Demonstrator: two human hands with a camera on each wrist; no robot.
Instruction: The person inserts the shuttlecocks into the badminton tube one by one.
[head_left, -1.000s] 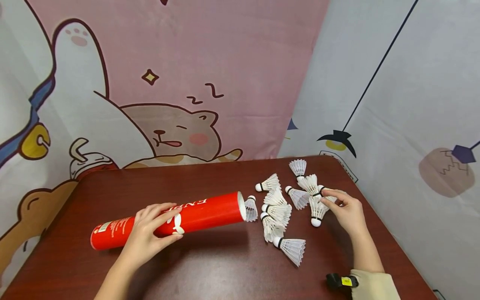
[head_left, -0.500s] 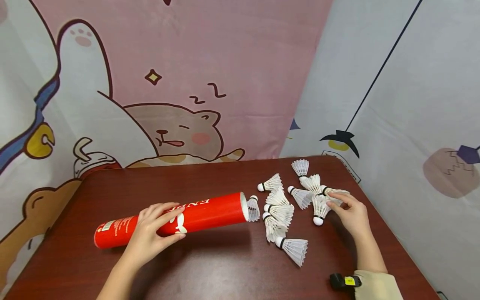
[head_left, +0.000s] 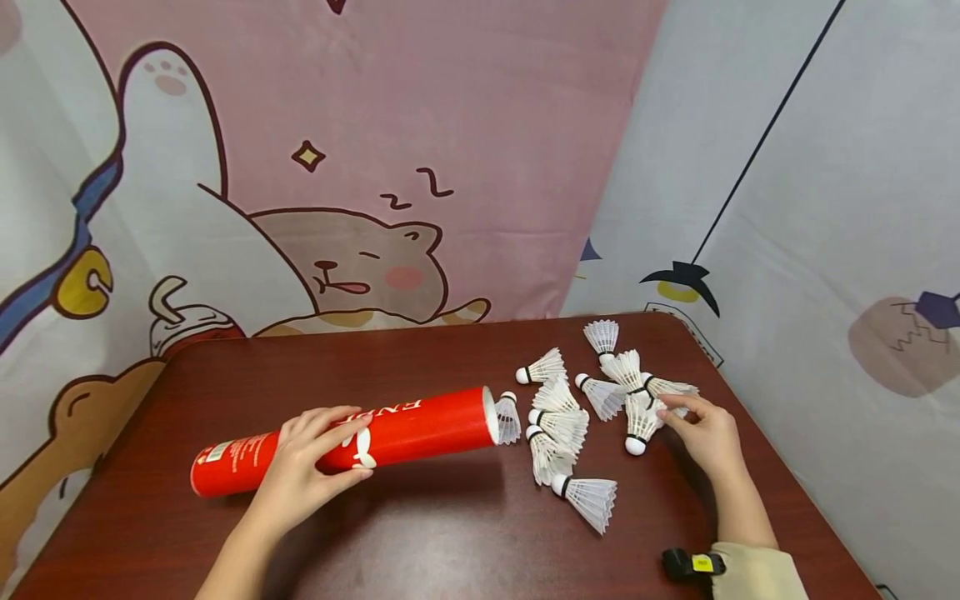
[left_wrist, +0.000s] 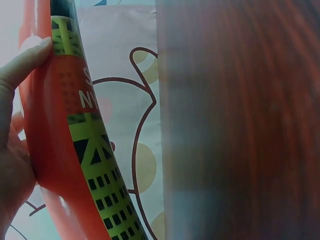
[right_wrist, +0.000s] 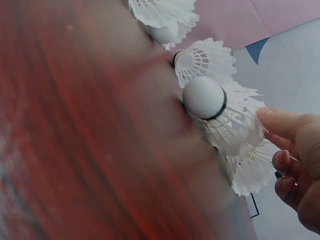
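Observation:
My left hand (head_left: 307,467) grips a red shuttlecock tube (head_left: 431,429) around its middle, with its open end raised and pointing right. In the left wrist view, the thumb lies along the tube's (left_wrist: 45,120) side, beside a green and black pattern. At the right, my right hand (head_left: 705,433) pinches the feather skirt of a white shuttlecock (head_left: 640,425) between thumb and fingers. Its round cork (right_wrist: 204,97) with a black band points away from the hand in the right wrist view. Another shuttlecock (head_left: 667,386) lies right behind the fingertips.
Several white shuttlecocks lie loosely clustered on the dark red-brown table (head_left: 435,542), including one (head_left: 507,417) just past the tube's mouth and one (head_left: 588,500) nearer the front. A printed cloth (head_left: 510,167) hangs behind the table and along its right side.
My right fingertips have moved slightly toward me, off the shuttlecock behind and onto the skirt of the nearer one. My left hand and the tube keep their pose; the head view has shifted slightly.

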